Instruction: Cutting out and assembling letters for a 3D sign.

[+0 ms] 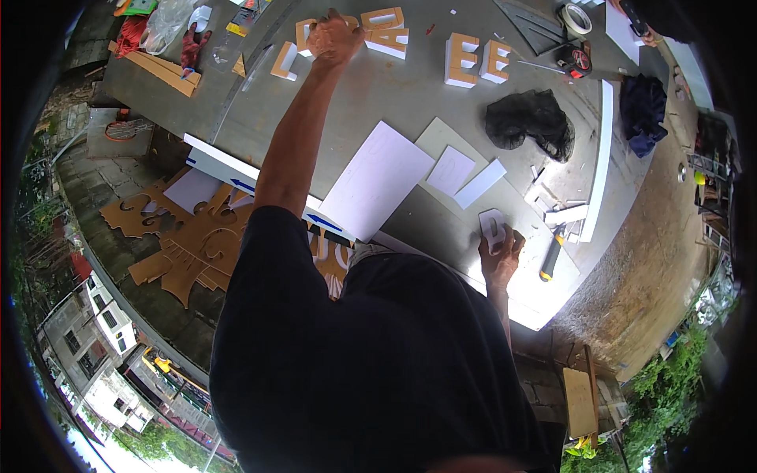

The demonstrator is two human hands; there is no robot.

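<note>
My left arm stretches to the far side of the grey table, where my left hand (335,39) is closed over a block letter (303,39) with a tan face and white sides. Similar block letters stand close by: a pair (385,35) just right of the hand, one (285,61) to its left, and two more (461,59) farther right. At the near right, my right hand (503,260) grips a small white cut-out letter (490,221) between thumb and fingers. A yellow-and-black utility knife (553,254) lies beside that hand. White sheets (378,180) lie between my arms.
Black netting (530,122), a tape measure (574,60), a tape roll (576,20) and a set square (532,30) lie rightward. A long white strip (599,162) borders scraps. Another person's hand (649,37) shows top right. Tan cut-out sheets (197,244) lie below the table's left edge.
</note>
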